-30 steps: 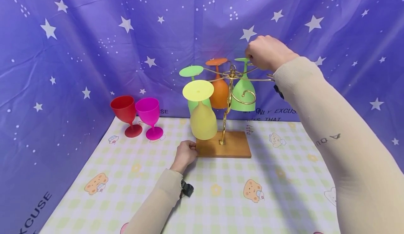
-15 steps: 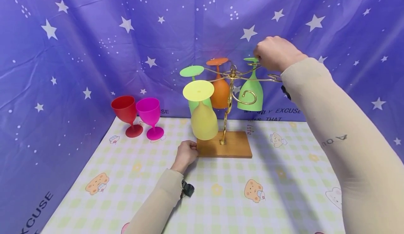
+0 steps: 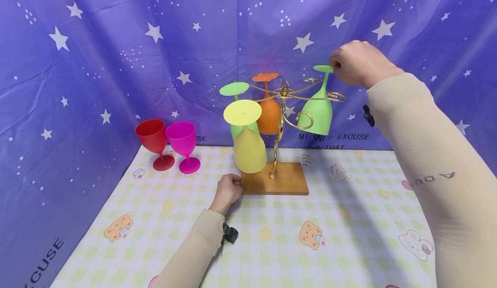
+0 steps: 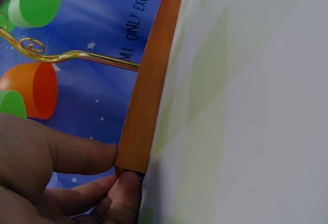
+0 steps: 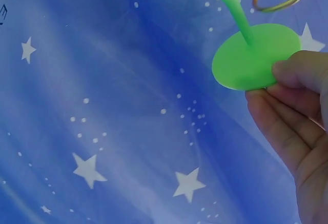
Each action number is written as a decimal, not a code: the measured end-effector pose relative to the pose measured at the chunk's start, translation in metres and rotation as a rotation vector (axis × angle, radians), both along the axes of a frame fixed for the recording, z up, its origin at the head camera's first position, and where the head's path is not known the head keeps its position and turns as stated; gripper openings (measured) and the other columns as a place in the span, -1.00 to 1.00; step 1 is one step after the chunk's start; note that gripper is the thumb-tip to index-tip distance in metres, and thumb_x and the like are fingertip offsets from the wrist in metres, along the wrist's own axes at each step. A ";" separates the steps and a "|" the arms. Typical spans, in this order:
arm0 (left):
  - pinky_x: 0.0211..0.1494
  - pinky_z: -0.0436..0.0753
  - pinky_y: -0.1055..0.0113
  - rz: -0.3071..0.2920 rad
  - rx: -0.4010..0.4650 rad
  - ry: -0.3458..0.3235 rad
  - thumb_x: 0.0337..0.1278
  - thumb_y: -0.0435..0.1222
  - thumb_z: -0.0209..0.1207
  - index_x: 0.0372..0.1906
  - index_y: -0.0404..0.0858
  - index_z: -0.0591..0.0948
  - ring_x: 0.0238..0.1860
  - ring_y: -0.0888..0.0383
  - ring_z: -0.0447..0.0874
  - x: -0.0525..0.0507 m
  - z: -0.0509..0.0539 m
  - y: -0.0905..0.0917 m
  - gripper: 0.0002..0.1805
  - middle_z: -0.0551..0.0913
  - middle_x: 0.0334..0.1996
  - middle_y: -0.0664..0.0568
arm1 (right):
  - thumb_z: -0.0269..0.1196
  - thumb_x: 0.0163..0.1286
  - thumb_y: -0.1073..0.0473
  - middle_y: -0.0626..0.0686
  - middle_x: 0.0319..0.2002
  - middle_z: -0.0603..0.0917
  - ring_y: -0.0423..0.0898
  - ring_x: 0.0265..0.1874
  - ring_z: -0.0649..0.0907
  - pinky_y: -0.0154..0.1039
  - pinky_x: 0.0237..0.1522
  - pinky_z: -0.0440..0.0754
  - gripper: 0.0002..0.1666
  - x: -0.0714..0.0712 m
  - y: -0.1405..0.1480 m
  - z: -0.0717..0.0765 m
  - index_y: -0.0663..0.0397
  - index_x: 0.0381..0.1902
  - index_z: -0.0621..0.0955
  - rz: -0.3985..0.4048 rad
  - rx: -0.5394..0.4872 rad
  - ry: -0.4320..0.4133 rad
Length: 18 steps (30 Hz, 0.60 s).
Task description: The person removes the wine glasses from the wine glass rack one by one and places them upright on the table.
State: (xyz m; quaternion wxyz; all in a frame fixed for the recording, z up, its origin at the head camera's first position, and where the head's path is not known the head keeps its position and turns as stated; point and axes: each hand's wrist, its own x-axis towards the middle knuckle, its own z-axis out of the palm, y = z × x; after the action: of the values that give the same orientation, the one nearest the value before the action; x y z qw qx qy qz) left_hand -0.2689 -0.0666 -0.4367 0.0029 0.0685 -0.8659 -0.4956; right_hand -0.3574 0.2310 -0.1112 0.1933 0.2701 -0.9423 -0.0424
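Green goblet (image 3: 317, 113) upside down in the air at the right side of the gold goblet rack (image 3: 284, 90), tilted, stem beside a right-hand loop; contact with the loop can't be told; right hand (image 3: 361, 63) pinches the rim of its foot, thumb on one face, fingers on the other; left hand (image 3: 228, 189) grips the left end of the wooden base (image 3: 293, 185); yellow goblet (image 3: 250, 152), orange goblet (image 3: 269, 117) and second green goblet (image 3: 234, 89) hang inverted on the rack; red goblet (image 3: 151, 135) and magenta goblet (image 3: 181, 138) upright at left on the checked worktop (image 3: 268, 253); starry purple-blue curtain (image 3: 217, 55) behind.
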 end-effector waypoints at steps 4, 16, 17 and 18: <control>-0.25 0.61 0.29 -0.004 -0.005 0.012 -0.07 -0.54 0.19 -0.18 -0.41 0.63 -0.32 0.09 0.59 0.000 -0.001 0.000 -0.75 0.65 -0.36 -0.06 | -0.09 0.05 0.45 0.06 -0.62 0.31 0.00 -0.57 0.29 -0.13 -0.48 0.21 -0.78 0.002 0.013 -0.002 0.08 -0.66 0.36 -0.022 -0.022 0.009; -0.26 0.61 0.29 0.000 -0.013 0.006 -0.08 -0.52 0.25 -0.18 -0.40 0.64 -0.33 0.10 0.58 0.002 0.001 0.000 -0.74 0.64 -0.37 -0.05 | 0.06 0.22 0.36 0.26 -0.28 0.55 0.16 -0.29 0.52 0.11 -0.19 0.46 -0.76 0.011 0.042 -0.018 0.35 -0.21 0.60 -0.037 -0.140 -0.004; -0.26 0.61 0.29 0.000 -0.013 0.005 -0.08 -0.52 0.25 -0.17 -0.40 0.64 -0.33 0.10 0.59 0.002 0.002 0.000 -0.74 0.64 -0.37 -0.04 | 0.06 0.23 0.35 0.25 -0.27 0.55 0.16 -0.29 0.51 0.11 -0.19 0.46 -0.76 0.012 0.043 -0.019 0.35 -0.20 0.59 -0.046 -0.148 -0.009; -0.25 0.61 0.29 -0.002 -0.015 0.006 -0.08 -0.52 0.25 -0.17 -0.40 0.64 -0.33 0.10 0.59 0.002 0.002 -0.001 -0.74 0.64 -0.37 -0.04 | 0.07 0.24 0.34 0.25 -0.27 0.54 0.15 -0.30 0.50 0.10 -0.20 0.46 -0.77 0.012 0.044 -0.021 0.34 -0.20 0.59 -0.057 -0.156 -0.012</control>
State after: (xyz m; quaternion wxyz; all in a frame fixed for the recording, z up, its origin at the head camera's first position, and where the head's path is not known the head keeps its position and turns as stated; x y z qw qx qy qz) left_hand -0.2671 -0.0671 -0.4352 0.0054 0.0661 -0.8696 -0.4893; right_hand -0.3452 0.2755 -0.1323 0.2067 0.2274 -0.9512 0.0275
